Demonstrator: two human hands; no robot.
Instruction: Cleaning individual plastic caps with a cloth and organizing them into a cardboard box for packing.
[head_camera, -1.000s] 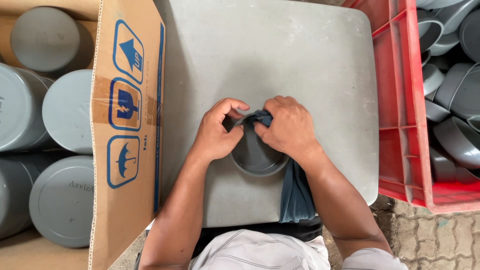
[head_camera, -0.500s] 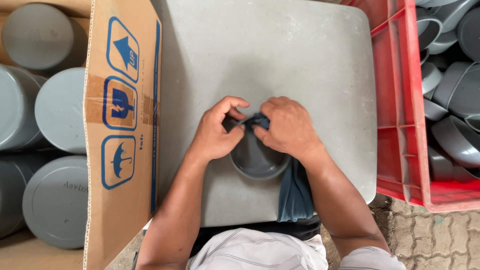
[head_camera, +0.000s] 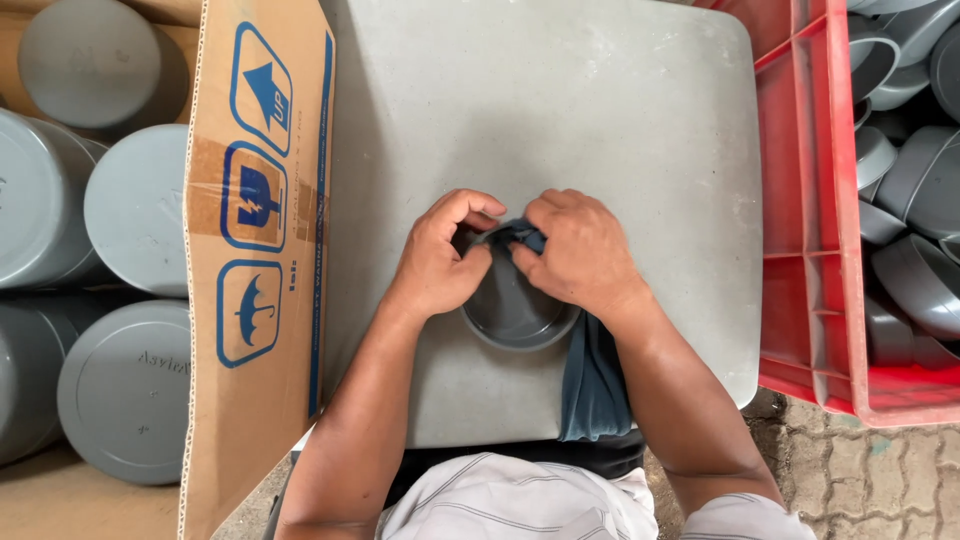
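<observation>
Two bare hands meet over a round grey cap (head_camera: 515, 315) that sits near the front edge of the grey counter (head_camera: 560, 120), just ahead of the person's body. A dark blue-grey cloth (head_camera: 592, 385) hangs over that front edge beside the right forearm and runs up under the right hand to the cap's far rim. The left hand (head_camera: 440, 265) has its grip closed on the cap's left rim, fingers curled over the top edge. The right hand (head_camera: 580, 250) has its grip closed on the bunched end of the cloth, pressing it against the cap's far rim. To the left, a cardboard box (head_camera: 255, 250) with blue symbols on its raised flap holds large grey caps (head_camera: 125, 390) packed side by side. To the right, a red crate (head_camera: 800, 200) touches the counter's edge and holds more grey caps (head_camera: 915, 200) piled loosely.
</observation>
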